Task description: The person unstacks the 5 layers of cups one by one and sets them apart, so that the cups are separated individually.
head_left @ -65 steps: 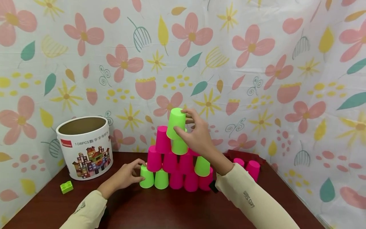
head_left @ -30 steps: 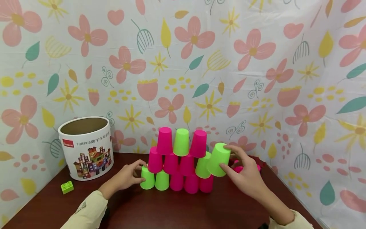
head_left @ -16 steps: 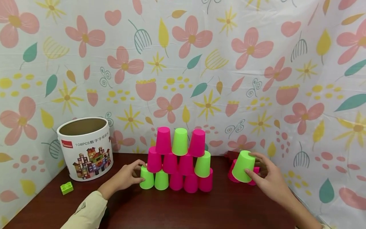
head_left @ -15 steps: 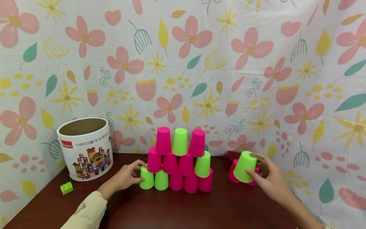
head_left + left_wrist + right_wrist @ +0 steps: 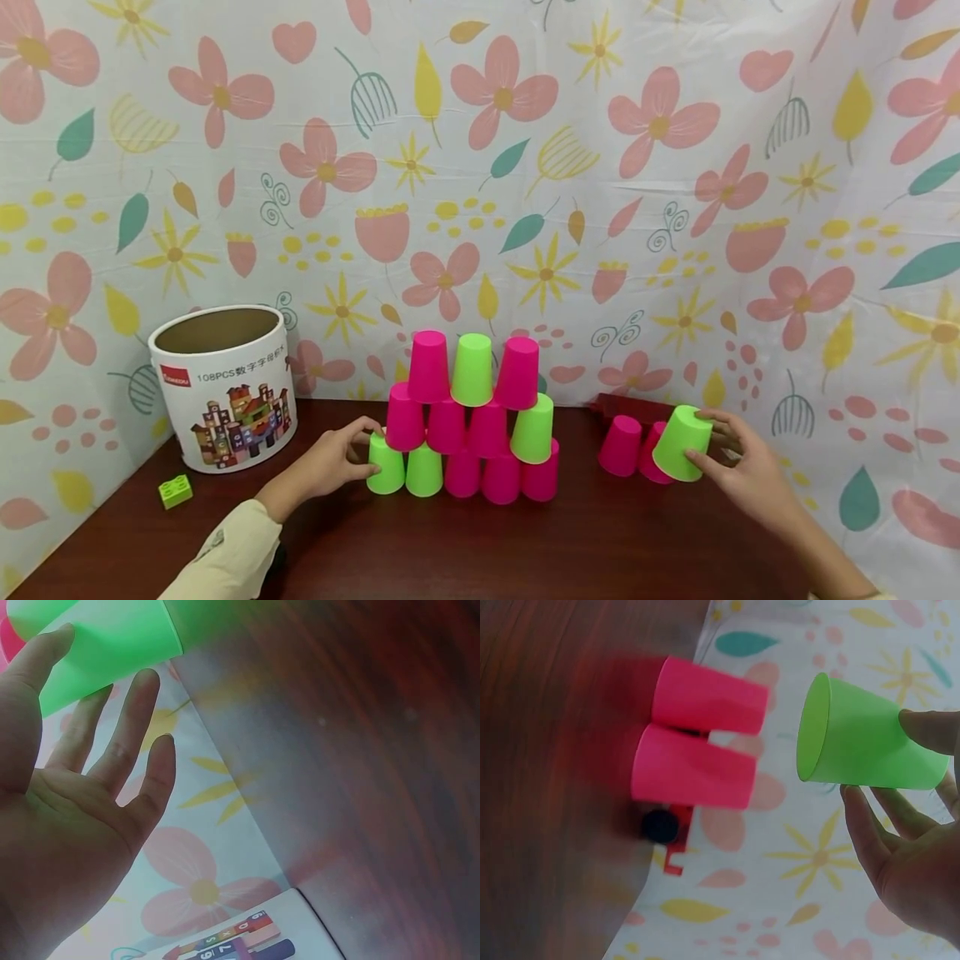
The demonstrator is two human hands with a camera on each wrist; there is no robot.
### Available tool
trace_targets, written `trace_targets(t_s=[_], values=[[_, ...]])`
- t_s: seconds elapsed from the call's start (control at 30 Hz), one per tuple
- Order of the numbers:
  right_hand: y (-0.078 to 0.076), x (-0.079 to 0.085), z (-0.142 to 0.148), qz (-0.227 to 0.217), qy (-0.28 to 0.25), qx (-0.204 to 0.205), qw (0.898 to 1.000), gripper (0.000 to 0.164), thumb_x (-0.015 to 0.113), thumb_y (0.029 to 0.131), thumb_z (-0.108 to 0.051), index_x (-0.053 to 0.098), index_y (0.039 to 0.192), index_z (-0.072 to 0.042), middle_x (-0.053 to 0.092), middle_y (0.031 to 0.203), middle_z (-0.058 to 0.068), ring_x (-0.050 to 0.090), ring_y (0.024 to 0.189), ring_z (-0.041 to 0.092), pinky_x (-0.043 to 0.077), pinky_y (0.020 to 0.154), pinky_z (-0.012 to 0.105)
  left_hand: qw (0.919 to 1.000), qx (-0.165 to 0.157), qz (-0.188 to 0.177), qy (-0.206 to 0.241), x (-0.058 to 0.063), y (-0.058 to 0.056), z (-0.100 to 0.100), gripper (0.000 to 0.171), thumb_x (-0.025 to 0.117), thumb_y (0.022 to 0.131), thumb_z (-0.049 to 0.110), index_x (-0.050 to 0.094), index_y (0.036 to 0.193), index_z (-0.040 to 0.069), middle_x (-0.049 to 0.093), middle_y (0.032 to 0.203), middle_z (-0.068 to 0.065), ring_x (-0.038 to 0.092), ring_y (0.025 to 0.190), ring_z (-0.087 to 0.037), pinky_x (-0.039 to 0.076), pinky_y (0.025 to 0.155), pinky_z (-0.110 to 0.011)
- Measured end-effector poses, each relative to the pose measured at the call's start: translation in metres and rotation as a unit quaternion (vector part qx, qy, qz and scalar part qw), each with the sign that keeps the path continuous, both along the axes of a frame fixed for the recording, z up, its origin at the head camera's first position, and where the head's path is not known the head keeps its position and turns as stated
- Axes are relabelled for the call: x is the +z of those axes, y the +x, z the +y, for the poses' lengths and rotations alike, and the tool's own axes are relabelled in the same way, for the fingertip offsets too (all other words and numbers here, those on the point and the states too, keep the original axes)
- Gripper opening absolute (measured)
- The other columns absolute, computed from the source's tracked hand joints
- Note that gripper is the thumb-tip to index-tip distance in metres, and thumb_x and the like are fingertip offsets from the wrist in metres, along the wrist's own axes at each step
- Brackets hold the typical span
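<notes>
- Right of the stacked cups, above the table (image 5: 465,550), your right hand (image 5: 742,475) pinches a green cup (image 5: 682,443) between thumb and fingers; the cup is slightly tilted, wide mouth downward, and off the tabletop.
- Beyond this cup, two inverted pink cups (image 5: 620,447) stand side by side; the held cup partly overlaps one in the head view, but the right wrist view shows it apart from both.
- At the pyramid's left end, your left hand (image 5: 330,458) has its thumb against the outermost green cup (image 5: 386,467) of the bottom row; three fingers show spread, and you cannot tell whether the hand grips.
- Centrally, the cup pyramid (image 5: 486,429) rises in three rows. From your left: bottom, two green, three pink; middle, three pink, one green; top, pink, green, pink.
- Far left, a white printed bucket (image 5: 225,400) stands near a small green brick (image 5: 175,492).
- Behind, a floral cloth (image 5: 480,167) hangs.
</notes>
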State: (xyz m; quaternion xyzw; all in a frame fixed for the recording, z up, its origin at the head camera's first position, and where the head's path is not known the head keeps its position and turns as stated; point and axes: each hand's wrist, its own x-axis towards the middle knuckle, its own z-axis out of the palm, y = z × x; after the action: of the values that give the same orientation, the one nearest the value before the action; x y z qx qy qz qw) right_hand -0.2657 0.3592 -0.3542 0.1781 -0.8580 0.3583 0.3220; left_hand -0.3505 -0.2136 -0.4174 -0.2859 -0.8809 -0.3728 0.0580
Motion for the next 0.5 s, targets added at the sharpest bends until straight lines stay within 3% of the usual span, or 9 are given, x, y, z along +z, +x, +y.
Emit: trace_targets(t_s=[0.23, 0.3, 0.37, 0.43, 0.5], values=[[-0.007, -0.007, 0.023, -0.014, 0.009, -0.01, 1.0, 0.053, 0.078, 0.08, 0.005, 0.052, 0.126, 0.003, 0.057, 0.104, -0.028, 0.061, 0.085, -0.007, 0.052, 0.065, 0.014, 1.0, -0.001, -0.001, -0.002, 0.001, 0.0, 0.001, 0.043, 0.079, 0.087, 0.019, 0.051, 0.119, 0.021, 0.069, 0.117, -0.014, 0.066, 0.074, -0.011, 0.053, 0.065, -0.028], [-0.009, -0.009, 0.028, -0.026, 0.013, -0.017, 0.999, 0.053, 0.079, 0.081, 0.003, 0.052, 0.127, 0.003, 0.064, 0.106, -0.016, 0.061, 0.085, -0.008, 0.053, 0.063, 0.017, 1.0, 0.0, 0.002, -0.002, 0.001, 0.0, 0.001, 0.043, 0.079, 0.086, 0.019, 0.051, 0.119, 0.021, 0.069, 0.117, -0.014, 0.066, 0.073, -0.01, 0.053, 0.065, -0.028], [-0.01, -0.01, 0.032, -0.04, 0.019, -0.025, 0.999, 0.053, 0.078, 0.083, 0.0, 0.05, 0.128, 0.003, 0.068, 0.111, 0.004, 0.058, 0.086, -0.011, 0.053, 0.062, 0.018, 1.0, 0.0, 0.006, -0.001, 0.0, 0.0, 0.001, 0.043, 0.079, 0.086, 0.018, 0.051, 0.119, 0.021, 0.069, 0.117, -0.014, 0.065, 0.073, -0.01, 0.053, 0.064, -0.028], [-0.012, -0.011, 0.036, -0.048, 0.025, -0.033, 0.998, 0.053, 0.078, 0.083, -0.001, 0.049, 0.128, 0.003, 0.065, 0.114, 0.024, 0.055, 0.086, -0.013, 0.053, 0.061, 0.019, 1.0, -0.001, 0.009, -0.002, 0.0, -0.001, 0.0, 0.043, 0.079, 0.086, 0.018, 0.051, 0.119, 0.021, 0.069, 0.116, -0.014, 0.065, 0.073, -0.01, 0.053, 0.064, -0.028], [-0.014, -0.014, 0.041, -0.058, 0.027, -0.038, 0.997, 0.054, 0.077, 0.084, -0.002, 0.048, 0.129, 0.004, 0.06, 0.118, 0.036, 0.053, 0.086, -0.015, 0.053, 0.061, 0.019, 1.0, -0.001, 0.008, -0.002, -0.001, 0.0, 0.0, 0.043, 0.079, 0.086, 0.018, 0.051, 0.119, 0.021, 0.07, 0.116, -0.013, 0.065, 0.073, -0.01, 0.053, 0.065, -0.028]])
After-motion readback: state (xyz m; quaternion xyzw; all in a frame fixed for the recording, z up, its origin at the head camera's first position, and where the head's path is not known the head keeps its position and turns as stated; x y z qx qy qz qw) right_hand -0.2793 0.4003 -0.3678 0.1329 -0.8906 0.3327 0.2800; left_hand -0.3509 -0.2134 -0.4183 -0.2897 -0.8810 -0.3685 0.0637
